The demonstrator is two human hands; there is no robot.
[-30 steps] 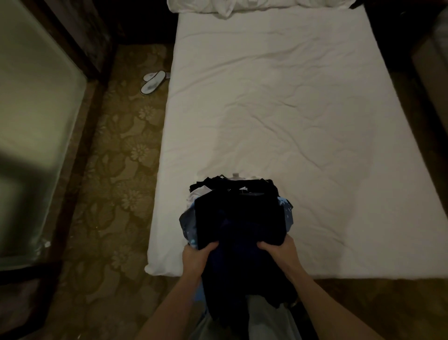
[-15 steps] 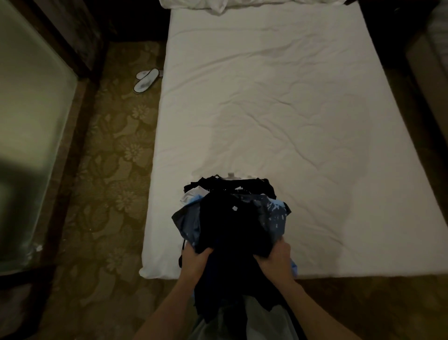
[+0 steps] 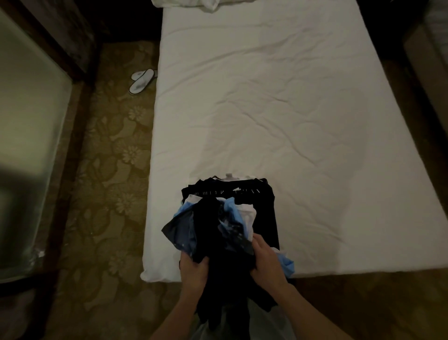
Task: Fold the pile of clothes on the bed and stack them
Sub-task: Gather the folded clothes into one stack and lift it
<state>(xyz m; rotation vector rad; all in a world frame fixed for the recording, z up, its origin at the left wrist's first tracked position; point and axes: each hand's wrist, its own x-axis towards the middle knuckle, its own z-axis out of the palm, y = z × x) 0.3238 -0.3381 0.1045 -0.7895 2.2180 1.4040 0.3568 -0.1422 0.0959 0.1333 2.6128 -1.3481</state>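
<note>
A bundle of dark clothes, black and navy with light blue and white pieces mixed in, is bunched at the near edge of the white bed. My left hand grips its lower left and my right hand grips its lower right. Dark fabric hangs down between my forearms over the bed's edge. Under the bundle lies a flat black garment with white lettering, and a white garment shows on it. A light blue piece sticks out by my right wrist.
White slippers lie on the patterned carpet left of the bed. A frosted glass panel in a dark frame stands at far left. Pillows sit at the head of the bed. Dark furniture borders the right side.
The top dark garment was flat between my hands; now it is crumpled up, the blue pieces are pushed out to the sides and the lettered black garment beneath is uncovered.
</note>
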